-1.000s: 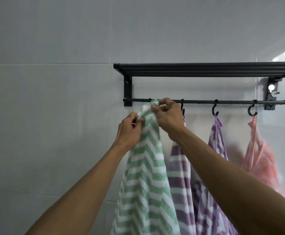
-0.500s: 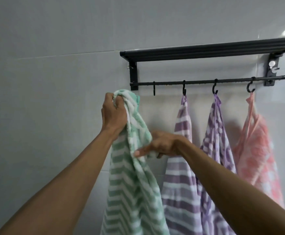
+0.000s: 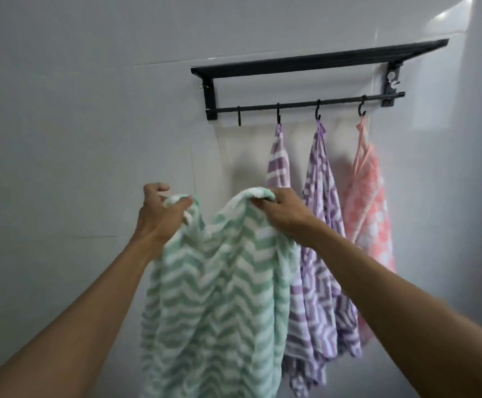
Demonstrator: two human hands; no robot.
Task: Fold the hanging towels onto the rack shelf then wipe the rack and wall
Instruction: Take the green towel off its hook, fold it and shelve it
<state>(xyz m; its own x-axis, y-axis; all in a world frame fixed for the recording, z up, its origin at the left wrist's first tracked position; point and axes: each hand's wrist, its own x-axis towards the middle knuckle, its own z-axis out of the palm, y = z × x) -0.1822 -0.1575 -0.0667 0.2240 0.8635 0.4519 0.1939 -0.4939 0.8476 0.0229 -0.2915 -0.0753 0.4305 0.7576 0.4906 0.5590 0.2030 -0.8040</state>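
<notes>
A green and white zigzag towel (image 3: pixel 219 297) hangs spread between my two hands, off the rack and well below it. My left hand (image 3: pixel 162 216) grips its upper left corner and my right hand (image 3: pixel 285 214) grips its upper right edge. The black rack shelf (image 3: pixel 320 61) is fixed to the wall above, with a hook bar (image 3: pixel 291 105) under it. The leftmost hook (image 3: pixel 238 119) is bare. A purple striped towel (image 3: pixel 278 162), a purple patterned towel (image 3: pixel 320 179) and a pink towel (image 3: pixel 368 202) hang from the other three hooks.
The grey tiled wall (image 3: pixel 76 139) fills the left and top of the view. A wall corner (image 3: pixel 469 139) runs down at the right, close to the rack's right bracket (image 3: pixel 391 84).
The green towel has come off its hook and dropped lower. My right hand moved from under the towel to grip its upper edge, and both hands pulled it wide.
</notes>
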